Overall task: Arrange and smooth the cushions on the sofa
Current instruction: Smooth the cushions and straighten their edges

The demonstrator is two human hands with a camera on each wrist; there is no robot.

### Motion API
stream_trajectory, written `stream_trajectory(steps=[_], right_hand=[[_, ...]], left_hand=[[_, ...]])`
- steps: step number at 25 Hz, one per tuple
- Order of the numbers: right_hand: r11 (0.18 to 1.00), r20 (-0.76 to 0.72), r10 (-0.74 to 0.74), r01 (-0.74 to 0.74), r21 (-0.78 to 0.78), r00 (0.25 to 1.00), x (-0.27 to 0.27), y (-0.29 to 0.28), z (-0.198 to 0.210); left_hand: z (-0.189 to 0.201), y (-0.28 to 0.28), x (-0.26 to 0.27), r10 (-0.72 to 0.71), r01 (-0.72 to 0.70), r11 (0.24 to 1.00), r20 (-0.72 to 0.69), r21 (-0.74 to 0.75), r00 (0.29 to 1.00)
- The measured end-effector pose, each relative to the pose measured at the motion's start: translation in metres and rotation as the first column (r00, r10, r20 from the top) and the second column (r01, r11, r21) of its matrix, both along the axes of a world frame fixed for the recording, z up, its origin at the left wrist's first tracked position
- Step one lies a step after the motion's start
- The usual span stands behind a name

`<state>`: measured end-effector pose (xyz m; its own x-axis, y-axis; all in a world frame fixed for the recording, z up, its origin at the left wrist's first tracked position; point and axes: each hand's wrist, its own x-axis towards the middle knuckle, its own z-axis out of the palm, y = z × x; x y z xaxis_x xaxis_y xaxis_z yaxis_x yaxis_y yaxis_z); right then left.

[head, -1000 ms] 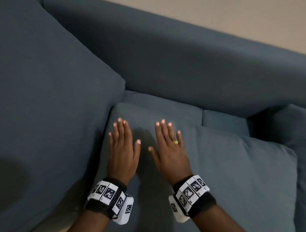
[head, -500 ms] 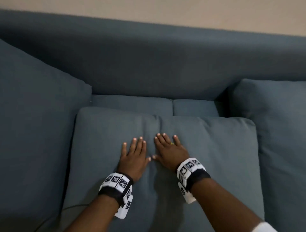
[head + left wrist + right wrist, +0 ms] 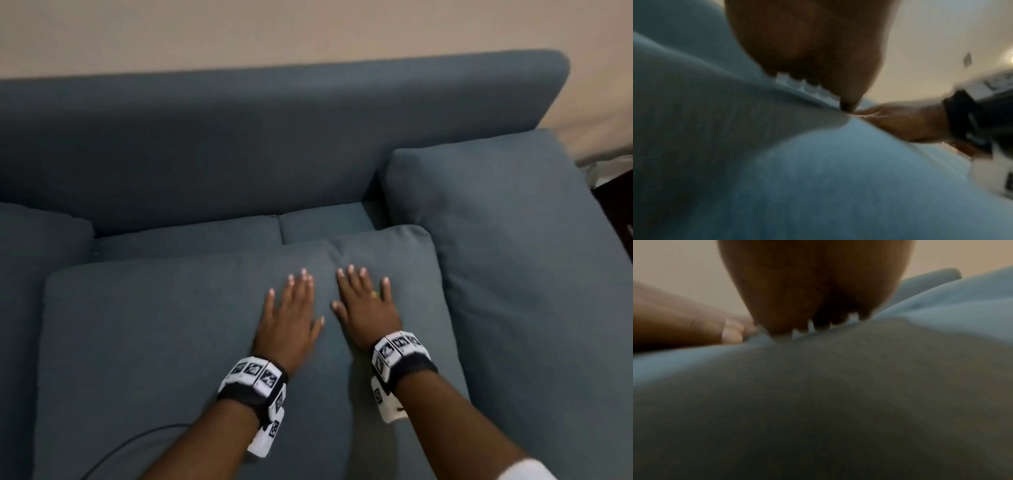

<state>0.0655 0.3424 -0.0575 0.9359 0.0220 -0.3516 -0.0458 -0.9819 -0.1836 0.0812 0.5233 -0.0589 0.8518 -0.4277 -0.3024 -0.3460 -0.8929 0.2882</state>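
Both hands (image 3: 325,315) apparently flat on cushion (image 3: 154,342)

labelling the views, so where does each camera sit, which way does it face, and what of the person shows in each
Head: worn high, looks down at the sofa; left hand and right hand lie flat on the middle cushion.
Left wrist: low under the left hand, looks along it; the right hand shows at right.
Right wrist: low under the right hand; the left hand shows at left.
Shared: both wrist views show both hands and the cushion.
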Motion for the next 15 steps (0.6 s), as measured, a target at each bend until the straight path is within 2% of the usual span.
stream_trajectory(steps=[1,2,3,4,5,7,8,9,11,12,13,15], right_hand=[[1.000,-0.067,0.031,-0.031,-0.003,0.997,-0.003,-0.013,-0.004],[0.999,-0.019,0.038,-0.037,0.036,0.999,0.000,-0.023,-0.003],[0.997,0.092,-0.019,0.012,0.078,0.996,0.003,-0.034,0.000],[0.993,0.182,-0.100,0.086,0.084,0.978,0.004,-0.047,0.002],[0.986,0.208,-0.159,0.146,0.075,0.965,0.002,-0.060,0.002],[0.992,0.085,-0.127,0.126,0.027,0.988,-0.006,-0.081,-0.009],[0.994,-0.005,-0.101,0.101,0.045,0.995,-0.013,-0.090,-0.014],[0.985,0.005,-0.115,0.114,0.127,0.993,-0.012,-0.102,-0.014],[0.924,0.234,-0.309,0.232,0.302,0.922,-0.007,-0.126,-0.007],[0.905,0.284,-0.370,0.273,0.327,0.885,-0.007,-0.139,-0.009],[0.909,0.233,-0.356,0.278,0.310,0.905,-0.010,-0.148,-0.014],[0.955,0.031,-0.214,0.203,0.218,0.976,-0.024,-0.154,-0.030]], left_hand=[[-0.008,-0.013,-0.005,-0.048,0.050,0.998,-0.044,0.041,0.998],[-0.008,-0.026,-0.002,-0.027,0.029,0.999,-0.052,0.038,0.998],[-0.007,-0.040,0.004,0.028,-0.028,0.999,-0.033,-0.017,0.999],[-0.005,-0.055,0.009,0.019,-0.021,0.998,-0.036,-0.057,0.999],[-0.005,-0.070,0.009,-0.015,0.016,0.998,0.014,-0.064,1.000],[-0.011,-0.095,0.002,-0.163,0.163,0.987,0.003,0.015,0.987],[-0.014,-0.107,-0.001,-0.186,0.188,0.982,-0.036,0.033,0.982],[-0.013,-0.121,0.000,-0.160,0.160,0.987,-0.030,-0.001,0.987],[-0.002,-0.146,0.007,-0.108,0.111,0.987,0.030,-0.118,0.994],[-0.001,-0.156,0.008,-0.123,0.128,0.985,0.053,-0.116,0.991],[-0.008,-0.163,0.004,-0.168,0.174,0.982,0.074,-0.080,0.983],[-0.021,-0.170,-0.006,-0.260,0.258,0.964,0.020,0.058,0.966]])
